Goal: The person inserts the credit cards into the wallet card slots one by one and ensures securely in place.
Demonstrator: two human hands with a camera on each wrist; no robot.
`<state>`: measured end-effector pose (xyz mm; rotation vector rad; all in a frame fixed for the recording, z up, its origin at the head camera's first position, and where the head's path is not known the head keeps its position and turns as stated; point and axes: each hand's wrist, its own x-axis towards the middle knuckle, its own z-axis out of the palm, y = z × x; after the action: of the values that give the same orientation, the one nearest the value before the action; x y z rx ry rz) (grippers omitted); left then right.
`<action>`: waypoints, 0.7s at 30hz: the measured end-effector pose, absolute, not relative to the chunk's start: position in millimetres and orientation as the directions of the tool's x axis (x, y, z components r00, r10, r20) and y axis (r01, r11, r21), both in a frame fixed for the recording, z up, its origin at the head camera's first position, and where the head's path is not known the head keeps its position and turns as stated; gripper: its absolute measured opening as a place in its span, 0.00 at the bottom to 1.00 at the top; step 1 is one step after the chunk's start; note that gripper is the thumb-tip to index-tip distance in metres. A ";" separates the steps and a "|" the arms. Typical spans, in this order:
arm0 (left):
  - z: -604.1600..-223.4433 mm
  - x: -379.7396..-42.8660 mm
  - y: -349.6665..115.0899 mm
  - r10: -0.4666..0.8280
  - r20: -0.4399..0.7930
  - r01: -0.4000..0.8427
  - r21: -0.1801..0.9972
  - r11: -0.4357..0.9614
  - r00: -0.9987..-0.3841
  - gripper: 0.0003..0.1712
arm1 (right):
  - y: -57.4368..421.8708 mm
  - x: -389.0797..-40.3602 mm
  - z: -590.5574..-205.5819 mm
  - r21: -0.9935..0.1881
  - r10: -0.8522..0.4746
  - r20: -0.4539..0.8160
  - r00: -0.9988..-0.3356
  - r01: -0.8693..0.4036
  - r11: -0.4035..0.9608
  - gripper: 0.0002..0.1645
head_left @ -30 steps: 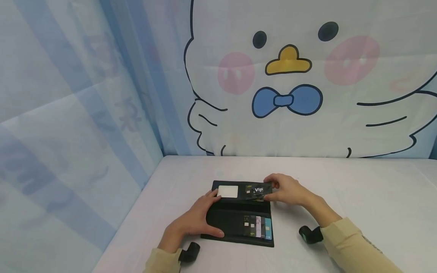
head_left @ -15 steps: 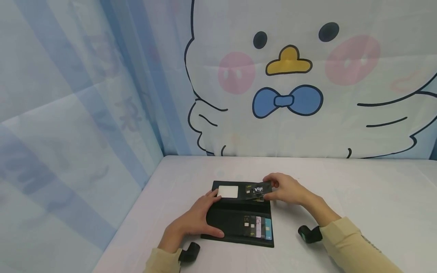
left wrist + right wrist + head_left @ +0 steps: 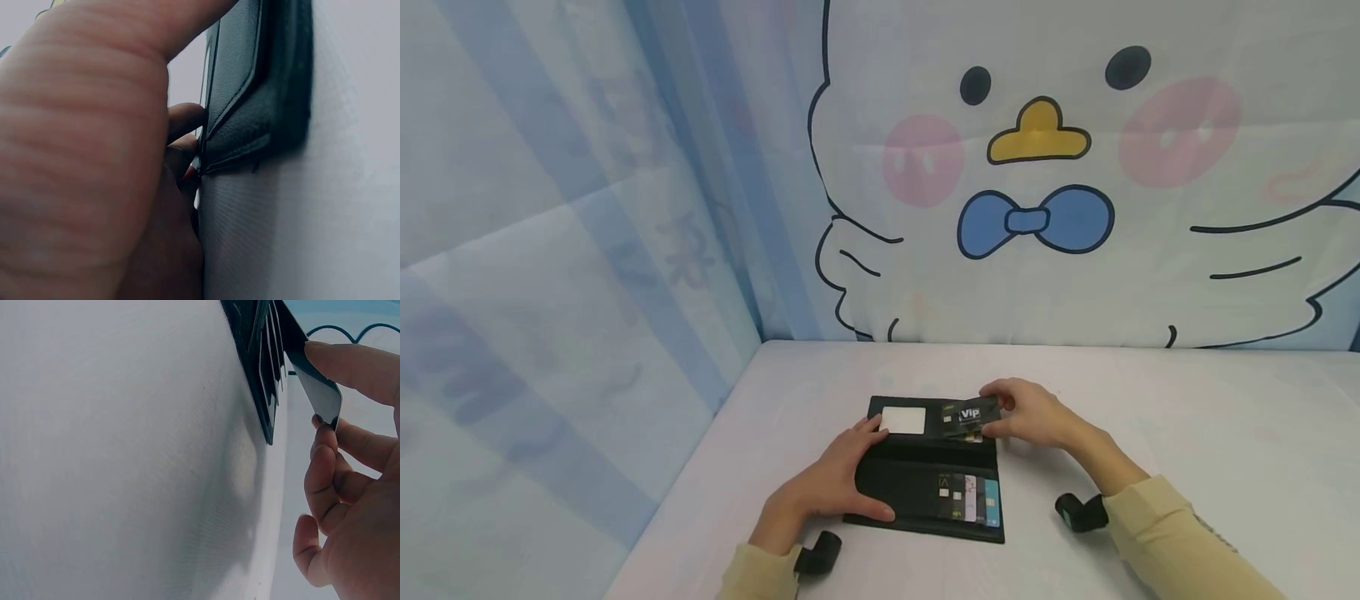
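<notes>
A black wallet (image 3: 895, 483) lies unfolded on the table, card slots on both panels. My left hand (image 3: 823, 479) is spread over its left side, fingertips at the upper panel and thumb on the lower one. In the left wrist view the thumb crosses the wallet (image 3: 237, 69) edge. At the upper right, my right hand (image 3: 1033, 414) pinches a black card marked "Vip" (image 3: 970, 414) by its right end, thumb on one side and fingers on the other. In the right wrist view this card (image 3: 315, 387) stands tilted away from the panel, beside other cards in the slots.
Several overlapping cards (image 3: 971, 500) sit in the lower panel's right side, and a white rectangle (image 3: 903, 420) shows in the upper panel. The white tabletop (image 3: 1225, 450) runs back to a printed curtain (image 3: 1037, 292); another curtain (image 3: 565, 292) hangs along the left.
The view has shifted very slightly. Both hands, the wallet and the pinched card keep nearly the same places, with the card lifted a touch more from the panel.
</notes>
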<state>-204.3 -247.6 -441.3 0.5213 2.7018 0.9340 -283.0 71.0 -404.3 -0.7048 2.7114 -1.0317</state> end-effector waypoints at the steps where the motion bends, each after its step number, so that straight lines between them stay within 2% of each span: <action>1: -441.3 -204.7 -247.5 0.404 -0.102 0.255 0.631 0.733 -0.909 0.63 | 71.3 -282.9 -404.3 -0.660 -0.478 0.023 -0.878 -0.373 0.652 0.36; 12: -439.0 -202.7 -245.9 0.406 -0.105 0.253 0.635 0.730 -0.908 0.63 | 71.1 -281.0 -407.9 -0.673 -0.482 0.045 -0.875 -0.383 0.633 0.36; 21: -438.8 -202.9 -246.3 0.409 -0.101 0.258 0.633 0.729 -0.907 0.63 | 68.6 -278.3 -409.5 -0.634 -0.482 0.029 -0.876 -0.389 0.668 0.36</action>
<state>-202.9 -246.3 -438.8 0.5292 2.6988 0.9370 -278.3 68.6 -409.5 -0.7196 2.7386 -0.9920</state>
